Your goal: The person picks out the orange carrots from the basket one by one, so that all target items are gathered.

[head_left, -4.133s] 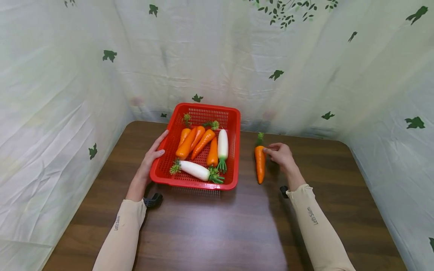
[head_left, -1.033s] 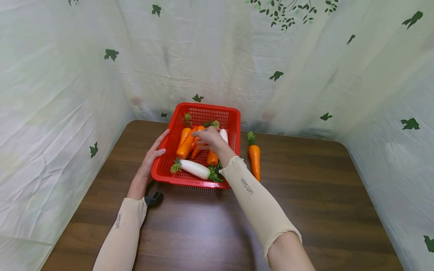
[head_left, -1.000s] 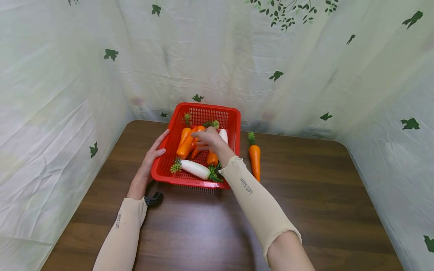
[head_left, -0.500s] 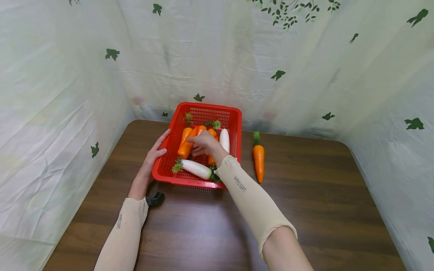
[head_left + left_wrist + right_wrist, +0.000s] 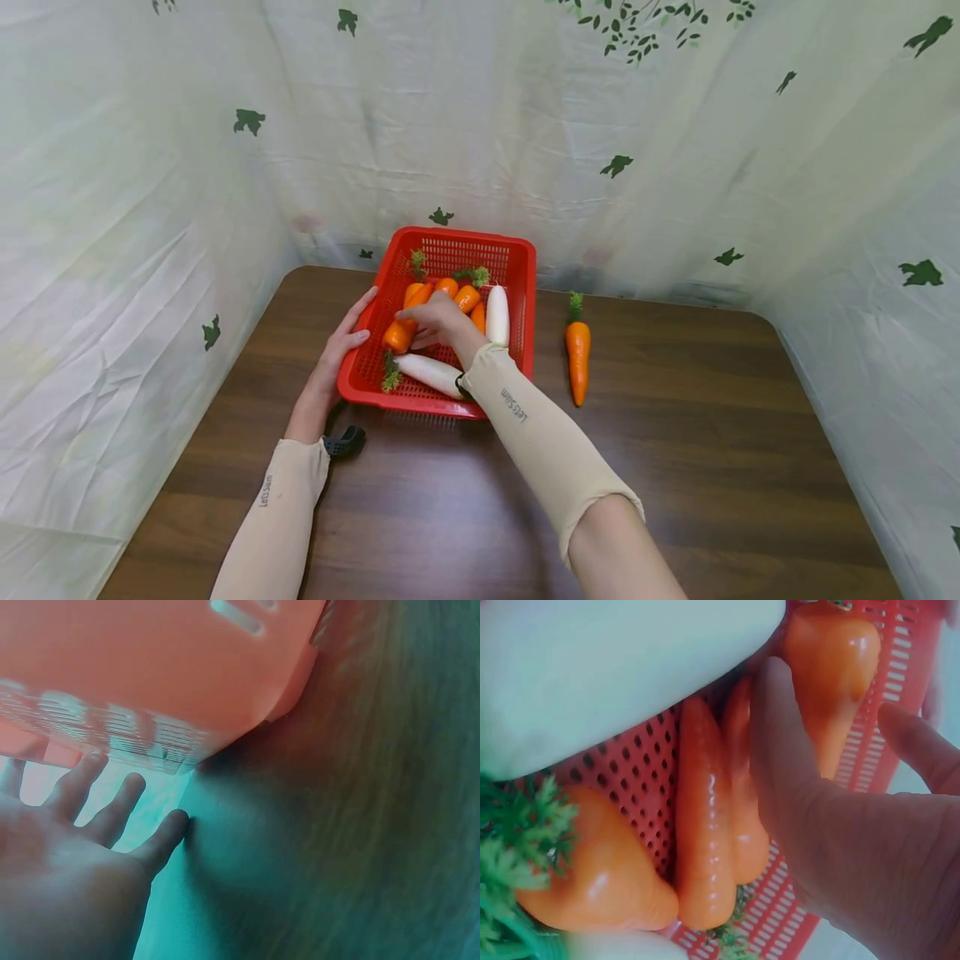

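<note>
In the head view a red plastic basket (image 5: 521, 250) holds several carrots and two white radishes. My left hand (image 5: 341, 346) rests against its left side; the left wrist view shows that hand's (image 5: 67, 832) fingers straight and spread beside the basket wall (image 5: 172, 675). My right hand (image 5: 444, 318) reaches inside, over the leftmost carrots. In the right wrist view its fingers (image 5: 776, 712) lie straight along one side of a thick carrot (image 5: 829, 660), with the thumb (image 5: 907, 739) apart on the other side. A white radish (image 5: 427, 372) lies along the basket's near side.
One carrot (image 5: 577, 362) with a green top lies on the brown wooden table (image 5: 712, 400) to the right of the basket. Another radish (image 5: 497, 317) lies at the basket's right. A white curtain (image 5: 510, 108) with leaf prints surrounds the table.
Four seconds ago my right hand was at the carrot on the table; it is now in the basket. Since half a second ago it has moved left, and the thick carrot has shifted slightly left.
</note>
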Demonstrator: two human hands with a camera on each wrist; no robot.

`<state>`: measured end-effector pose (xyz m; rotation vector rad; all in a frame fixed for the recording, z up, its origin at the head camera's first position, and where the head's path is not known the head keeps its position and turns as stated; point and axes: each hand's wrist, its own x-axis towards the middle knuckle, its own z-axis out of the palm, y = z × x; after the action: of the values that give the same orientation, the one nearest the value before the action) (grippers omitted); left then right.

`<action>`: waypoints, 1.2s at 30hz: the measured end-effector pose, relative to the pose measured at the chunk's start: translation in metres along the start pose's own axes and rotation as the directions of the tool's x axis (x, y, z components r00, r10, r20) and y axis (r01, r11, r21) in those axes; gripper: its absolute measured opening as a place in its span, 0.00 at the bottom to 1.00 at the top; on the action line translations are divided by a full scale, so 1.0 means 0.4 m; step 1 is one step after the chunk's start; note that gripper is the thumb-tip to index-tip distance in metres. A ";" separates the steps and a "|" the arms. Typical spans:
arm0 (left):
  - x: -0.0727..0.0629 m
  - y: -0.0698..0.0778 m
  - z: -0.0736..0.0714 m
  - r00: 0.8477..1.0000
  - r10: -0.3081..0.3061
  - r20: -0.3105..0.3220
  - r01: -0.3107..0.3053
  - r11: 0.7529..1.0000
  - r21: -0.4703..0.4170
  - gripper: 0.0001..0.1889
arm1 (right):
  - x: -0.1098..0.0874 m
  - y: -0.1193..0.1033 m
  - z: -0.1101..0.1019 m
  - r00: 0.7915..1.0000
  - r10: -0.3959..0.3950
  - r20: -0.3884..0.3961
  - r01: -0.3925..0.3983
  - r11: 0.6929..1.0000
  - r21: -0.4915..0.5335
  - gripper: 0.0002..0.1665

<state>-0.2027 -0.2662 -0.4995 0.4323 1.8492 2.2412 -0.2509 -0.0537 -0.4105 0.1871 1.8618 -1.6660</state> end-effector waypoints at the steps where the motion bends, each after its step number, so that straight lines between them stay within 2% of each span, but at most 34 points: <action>1: 0.000 0.000 0.000 1.000 -0.002 -0.001 0.002 1.000 0.001 0.36 | 0.000 0.000 0.004 1.000 0.003 -0.003 -0.003 1.000 -0.009 0.41; 6: 0.001 -0.002 0.001 1.000 0.003 0.002 -0.003 1.000 -0.017 0.35 | 0.010 -0.001 0.017 1.000 0.001 -0.022 -0.003 0.997 -0.081 0.32; 10: 0.004 -0.006 0.003 1.000 0.016 0.007 -0.016 1.000 -0.012 0.35 | -0.003 -0.004 0.017 1.000 -0.014 0.000 0.014 0.997 -0.077 0.29; 19: 0.004 -0.007 -0.001 1.000 0.022 -0.002 -0.022 1.000 0.011 0.34 | -0.011 -0.011 0.001 0.999 -0.037 0.002 0.037 0.999 -0.028 0.37; 21: 0.003 -0.007 -0.004 1.000 0.019 -0.003 -0.019 1.000 0.011 0.34 | -0.015 -0.017 -0.005 0.999 -0.040 0.014 0.040 0.999 -0.012 0.36; 24: 0.004 -0.006 0.000 1.000 0.012 0.001 -0.012 1.000 0.008 0.34 | -0.029 -0.029 -0.023 0.998 -0.067 0.013 0.068 0.998 -0.015 0.24; 27: 0.004 -0.003 0.003 1.000 0.011 0.007 -0.011 1.000 0.004 0.34 | -0.048 -0.042 -0.039 0.994 -0.106 -0.008 0.106 0.992 -0.063 0.11; 31: 0.001 0.000 0.003 1.000 0.019 0.015 -0.020 1.000 0.009 0.35 | -0.075 -0.056 -0.059 0.987 -0.155 -0.038 0.147 0.976 -0.159 0.17; 34: -0.002 0.002 0.003 0.999 0.027 0.019 -0.028 1.000 0.013 0.35 | -0.094 -0.065 -0.072 0.983 -0.177 -0.041 0.167 0.970 -0.178 0.14; 36: -0.003 0.003 0.004 0.999 0.028 0.023 -0.029 1.000 0.007 0.35 | -0.107 -0.069 -0.079 0.981 -0.189 -0.041 0.179 0.968 -0.176 0.21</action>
<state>-0.2009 -0.2653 -0.4982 0.4864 1.8518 2.2391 -0.2418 -0.0166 -0.3642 -0.0104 2.1097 -1.6244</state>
